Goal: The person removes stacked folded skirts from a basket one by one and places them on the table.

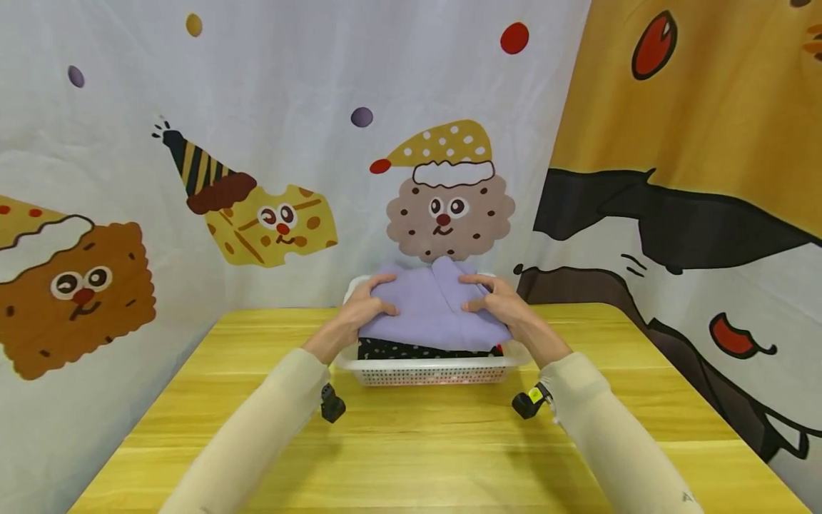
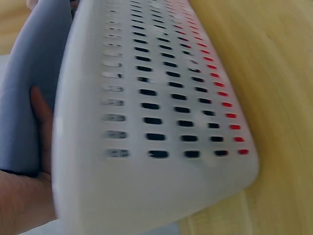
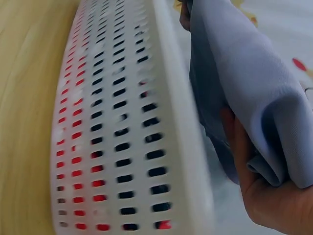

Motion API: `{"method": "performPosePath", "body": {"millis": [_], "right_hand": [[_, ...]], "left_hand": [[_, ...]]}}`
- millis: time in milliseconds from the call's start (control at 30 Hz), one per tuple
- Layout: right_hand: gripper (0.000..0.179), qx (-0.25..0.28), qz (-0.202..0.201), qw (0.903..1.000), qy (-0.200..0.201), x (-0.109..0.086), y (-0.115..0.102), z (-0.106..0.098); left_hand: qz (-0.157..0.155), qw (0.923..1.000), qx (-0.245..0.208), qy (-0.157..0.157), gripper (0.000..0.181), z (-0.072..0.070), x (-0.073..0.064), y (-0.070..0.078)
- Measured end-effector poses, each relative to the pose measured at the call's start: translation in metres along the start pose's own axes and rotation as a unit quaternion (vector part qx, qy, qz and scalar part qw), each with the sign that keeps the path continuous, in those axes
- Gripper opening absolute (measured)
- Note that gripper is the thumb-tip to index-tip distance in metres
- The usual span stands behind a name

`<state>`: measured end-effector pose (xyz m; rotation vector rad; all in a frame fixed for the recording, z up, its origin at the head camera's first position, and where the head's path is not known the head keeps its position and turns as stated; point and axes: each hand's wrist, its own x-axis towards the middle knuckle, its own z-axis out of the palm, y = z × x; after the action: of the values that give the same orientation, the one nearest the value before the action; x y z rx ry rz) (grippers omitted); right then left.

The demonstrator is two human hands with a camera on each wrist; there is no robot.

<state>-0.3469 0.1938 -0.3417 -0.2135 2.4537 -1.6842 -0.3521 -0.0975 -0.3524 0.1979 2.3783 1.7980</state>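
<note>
Clamped on both sides, thumbs and fingers: the left hand [image 1: 366, 308] has the left part of a lavender cloth [image 1: 427, 314] and the right hand [image 1: 504, 307] has the right part, so neither grip is loose. Closest to the head camera are two cream sleeves [image 1: 257, 435], and just past the cuffs a small black device [image 1: 332, 404] sits by each wrist (the right one has a yellow patch on it, fwiw). Under all that is a yellow wood-grain table [image 1: 417, 442]. Further in there's a white plastic basket [image 1: 430, 365] — its front wall is full of slots, and the wrist views show black and bright red stuff [image 3: 78, 186] through them. Black dotted fabric [image 1: 420, 350] shows just behind the front rim, inside the basket. As for the lavender cloth, it's right above that fabric, over the basket and higher than the rim; can't tell whether its underside is touching anything. Behind everything hangs a pale backdrop [image 1: 276, 78] with cartoon prints — a cheese wedge [image 1: 276, 225] in a striped party hat, plus a round cookie [image 1: 449, 221] in a spotted cap.
</note>
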Motion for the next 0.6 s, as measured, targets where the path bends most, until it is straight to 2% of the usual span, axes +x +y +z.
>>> {"method": "performPosePath", "body": {"millis": [300,600], "right_hand": [[0.064,0.005,-0.03,0.9993,0.02,-0.013,-0.02,0.008],[0.065,0.05,-0.086,0.9945,0.032,-0.025,-0.024,0.039]], "left_hand": [[0.034,0.9993,-0.005,0.011,0.079,-0.013,-0.017,0.011],[0.041,0.9988,-0.025,0.01,0.08,-0.039,-0.044,-0.001]]}}
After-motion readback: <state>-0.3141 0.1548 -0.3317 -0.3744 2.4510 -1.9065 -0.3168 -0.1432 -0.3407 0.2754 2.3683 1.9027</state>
